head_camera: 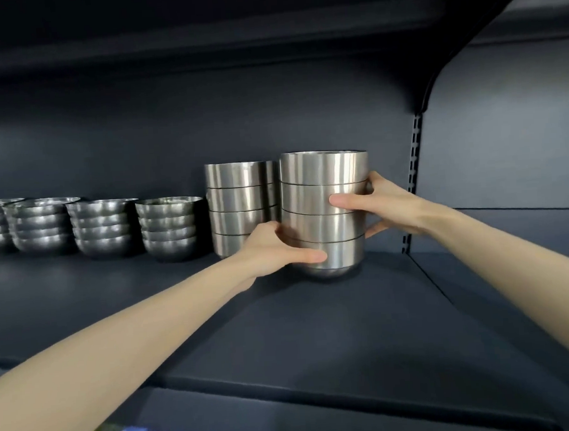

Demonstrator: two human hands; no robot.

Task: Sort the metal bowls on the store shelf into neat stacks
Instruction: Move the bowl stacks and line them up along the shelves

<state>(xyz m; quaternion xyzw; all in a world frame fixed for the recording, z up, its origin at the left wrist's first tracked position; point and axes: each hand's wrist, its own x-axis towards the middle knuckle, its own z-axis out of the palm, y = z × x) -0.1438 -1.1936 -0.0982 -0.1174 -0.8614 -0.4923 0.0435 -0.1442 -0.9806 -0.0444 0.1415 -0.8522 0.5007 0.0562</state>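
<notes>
The left hand (271, 249) curls low round the tall stack of straight-sided bowls (323, 167), the right hand (385, 206) gripping it higher, just right of a matching stack (236, 198).

i read the tall bowl stack (322, 167) as brushed metal: satin sheen, soft vertical streaks of light down smooth walls. the neighbour stack (239, 201) has the same brushed finish. the round bowls (168, 228) look shinier, with mottled, uneven reflections. shelf (315, 329) and back panel (206, 130): dark, matt, smooth coating; base material i cannot tell. slotted post (416, 149): same dark matt look.
</notes>
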